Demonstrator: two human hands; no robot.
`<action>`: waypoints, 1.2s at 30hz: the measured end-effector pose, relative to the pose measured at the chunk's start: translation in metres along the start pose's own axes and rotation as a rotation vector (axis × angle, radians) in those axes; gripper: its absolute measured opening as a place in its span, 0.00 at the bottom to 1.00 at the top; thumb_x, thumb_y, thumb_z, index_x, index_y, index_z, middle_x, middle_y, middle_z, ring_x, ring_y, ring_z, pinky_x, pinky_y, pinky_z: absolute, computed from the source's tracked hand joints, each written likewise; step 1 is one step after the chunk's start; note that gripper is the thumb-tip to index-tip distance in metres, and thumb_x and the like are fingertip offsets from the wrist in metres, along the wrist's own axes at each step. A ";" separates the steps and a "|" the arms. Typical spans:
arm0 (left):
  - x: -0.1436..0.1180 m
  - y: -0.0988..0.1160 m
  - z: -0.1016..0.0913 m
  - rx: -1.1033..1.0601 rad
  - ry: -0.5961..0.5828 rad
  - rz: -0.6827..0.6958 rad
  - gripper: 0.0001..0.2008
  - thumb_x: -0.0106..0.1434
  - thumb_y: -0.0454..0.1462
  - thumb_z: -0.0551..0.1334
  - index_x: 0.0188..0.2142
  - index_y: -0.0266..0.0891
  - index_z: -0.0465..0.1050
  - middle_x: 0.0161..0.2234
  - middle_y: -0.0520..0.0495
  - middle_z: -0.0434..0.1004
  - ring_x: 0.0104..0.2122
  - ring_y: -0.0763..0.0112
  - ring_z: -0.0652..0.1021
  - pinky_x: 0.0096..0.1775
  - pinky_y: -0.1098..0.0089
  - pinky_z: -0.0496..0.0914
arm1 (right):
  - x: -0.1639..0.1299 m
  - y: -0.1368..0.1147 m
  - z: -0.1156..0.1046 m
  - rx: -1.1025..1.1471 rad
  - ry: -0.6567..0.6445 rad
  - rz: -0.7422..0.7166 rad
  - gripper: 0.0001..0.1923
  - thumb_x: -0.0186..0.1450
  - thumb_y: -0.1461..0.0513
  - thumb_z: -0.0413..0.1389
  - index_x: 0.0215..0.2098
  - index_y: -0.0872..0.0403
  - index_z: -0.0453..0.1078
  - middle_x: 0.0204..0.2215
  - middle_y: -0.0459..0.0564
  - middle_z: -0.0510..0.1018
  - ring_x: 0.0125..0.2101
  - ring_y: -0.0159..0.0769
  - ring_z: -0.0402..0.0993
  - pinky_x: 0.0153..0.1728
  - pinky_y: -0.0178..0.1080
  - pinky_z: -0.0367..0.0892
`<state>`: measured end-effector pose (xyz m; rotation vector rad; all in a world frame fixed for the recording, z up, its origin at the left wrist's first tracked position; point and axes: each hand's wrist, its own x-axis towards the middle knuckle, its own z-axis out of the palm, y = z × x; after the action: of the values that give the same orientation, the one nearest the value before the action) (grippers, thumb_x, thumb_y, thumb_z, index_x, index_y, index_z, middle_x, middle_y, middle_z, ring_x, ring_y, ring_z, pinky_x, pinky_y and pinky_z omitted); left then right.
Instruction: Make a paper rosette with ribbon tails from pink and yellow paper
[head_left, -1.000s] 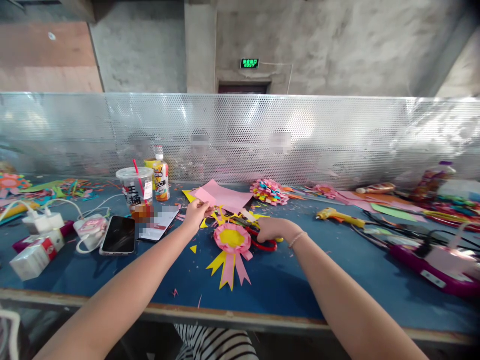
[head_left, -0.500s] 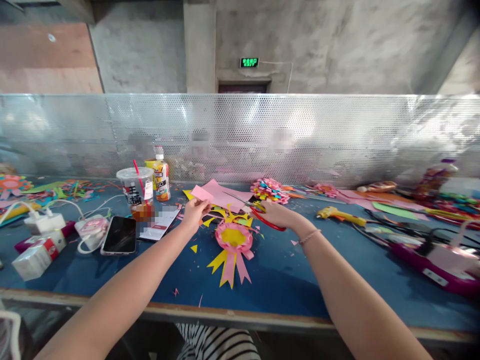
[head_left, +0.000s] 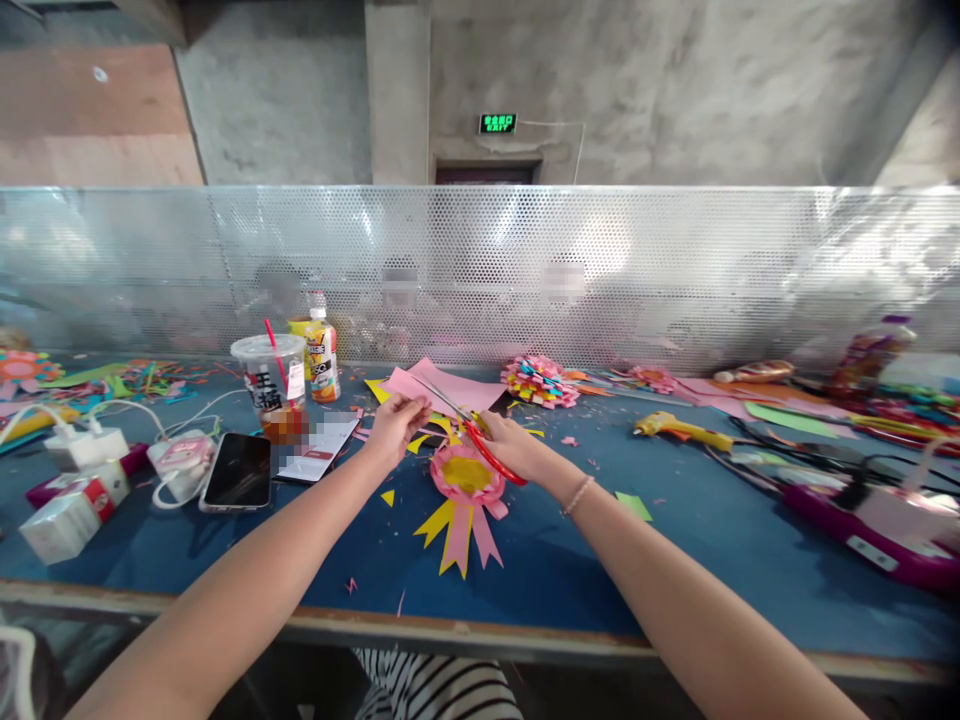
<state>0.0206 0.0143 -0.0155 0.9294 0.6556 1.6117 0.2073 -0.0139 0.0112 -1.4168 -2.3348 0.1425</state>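
My left hand (head_left: 396,428) pinches a small piece of pink paper (head_left: 400,383) between thumb and fingers. Scissors (head_left: 496,458) with red handles are gripped in my right hand (head_left: 511,446). Their blades point left and lie at the pink piece, by my left fingertips; whether they touch it I cannot tell. Behind the blades rests a larger pink sheet (head_left: 469,385), partly over yellow paper (head_left: 377,388). Just below both hands lies a paper rosette (head_left: 466,492) with a yellow centre, pink ruffled rim and pink and yellow ribbon tails.
To the left stand a plastic cup (head_left: 271,375) with a red straw and a bottle (head_left: 323,355), near a phone (head_left: 237,472) and chargers (head_left: 88,445). A multicoloured paper flower (head_left: 541,382) is behind. On the right lie a yellow glue gun (head_left: 681,431) and a purple power strip (head_left: 862,530).
My right hand has moved left with the scissors, bringing the blades up to the pink piece in my left hand. A green scrap now shows on the table beside my right forearm.
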 end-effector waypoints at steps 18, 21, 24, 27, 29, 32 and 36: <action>-0.001 -0.001 0.001 0.053 -0.015 -0.032 0.11 0.43 0.34 0.68 0.25 0.33 0.67 0.23 0.51 0.72 0.24 0.79 0.73 0.29 0.76 0.68 | 0.006 0.007 0.005 -0.055 0.051 -0.005 0.23 0.60 0.46 0.46 0.32 0.55 0.69 0.30 0.55 0.76 0.29 0.35 0.69 0.26 0.32 0.54; -0.002 0.000 0.002 0.046 -0.026 -0.029 0.11 0.43 0.34 0.68 0.25 0.33 0.67 0.22 0.52 0.72 0.23 0.79 0.73 0.29 0.76 0.68 | 0.009 0.009 0.003 -0.065 0.050 0.024 0.24 0.59 0.44 0.48 0.30 0.55 0.70 0.27 0.54 0.76 0.25 0.34 0.69 0.23 0.33 0.52; -0.003 0.001 0.003 0.026 -0.032 -0.034 0.11 0.43 0.35 0.68 0.25 0.34 0.67 0.23 0.52 0.72 0.23 0.79 0.73 0.29 0.75 0.68 | 0.010 0.008 0.001 -0.063 0.056 0.014 0.23 0.59 0.45 0.48 0.29 0.55 0.70 0.26 0.53 0.76 0.23 0.33 0.68 0.22 0.33 0.51; -0.003 0.001 0.003 0.002 0.008 -0.033 0.12 0.43 0.37 0.68 0.24 0.35 0.66 0.21 0.52 0.72 0.22 0.77 0.74 0.28 0.74 0.69 | 0.009 0.006 0.003 -0.056 0.047 0.020 0.22 0.59 0.45 0.48 0.29 0.55 0.70 0.25 0.53 0.76 0.23 0.33 0.68 0.23 0.33 0.52; -0.001 0.000 0.002 -0.005 0.029 -0.023 0.13 0.43 0.38 0.68 0.24 0.35 0.66 0.19 0.53 0.71 0.21 0.76 0.74 0.28 0.74 0.69 | 0.008 0.004 0.004 -0.058 0.046 0.008 0.21 0.60 0.46 0.48 0.29 0.55 0.70 0.27 0.53 0.76 0.26 0.34 0.70 0.25 0.32 0.54; 0.000 -0.001 0.001 0.002 0.020 -0.001 0.14 0.42 0.39 0.68 0.24 0.34 0.66 0.20 0.53 0.71 0.21 0.77 0.73 0.27 0.75 0.69 | 0.004 0.002 0.004 -0.077 0.059 -0.033 0.22 0.62 0.47 0.45 0.33 0.56 0.70 0.31 0.55 0.76 0.30 0.36 0.71 0.28 0.32 0.56; -0.003 -0.001 0.003 0.070 -0.036 0.006 0.15 0.42 0.40 0.68 0.24 0.34 0.66 0.19 0.54 0.70 0.20 0.79 0.72 0.26 0.76 0.68 | -0.001 0.000 0.001 -0.037 0.004 -0.071 0.24 0.62 0.46 0.45 0.36 0.58 0.69 0.34 0.56 0.75 0.33 0.37 0.71 0.31 0.32 0.58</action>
<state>0.0233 0.0117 -0.0153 1.0105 0.6889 1.5825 0.2073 -0.0154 0.0104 -1.3477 -2.3928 0.0769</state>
